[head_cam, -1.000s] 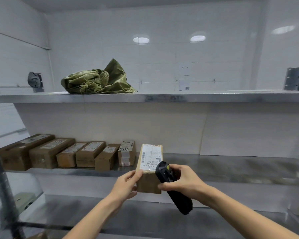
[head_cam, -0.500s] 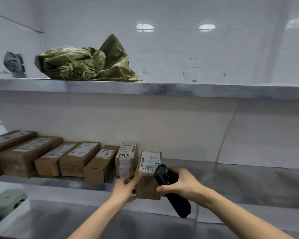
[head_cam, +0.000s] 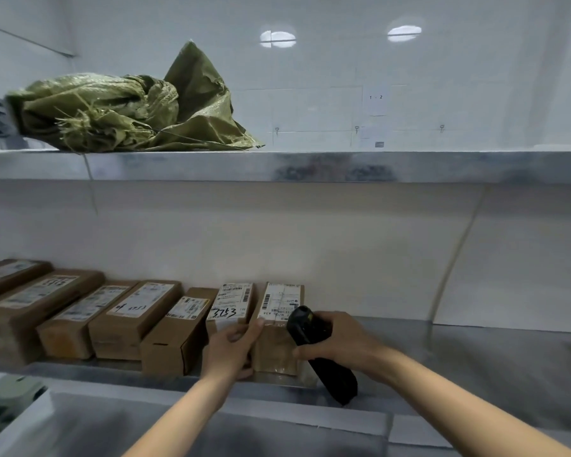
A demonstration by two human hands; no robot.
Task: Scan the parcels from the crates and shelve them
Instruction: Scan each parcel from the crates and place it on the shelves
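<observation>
The small cardboard parcel (head_cam: pixel 279 328) stands on the middle shelf (head_cam: pixel 475 351) at the right end of the row of parcels (head_cam: pixel 112 318), just beside the one marked 3753 (head_cam: pixel 229 308). The left hand (head_cam: pixel 233 349) grips its left front edge, thumb on the top corner. The right hand (head_cam: pixel 338 341) is wrapped around the black handheld scanner (head_cam: pixel 317 351), fingertips against the parcel's right side. The parcel sits close to the shelf's front lip, so letting go early could tip it off; the scanner's hanging end could also knock it.
</observation>
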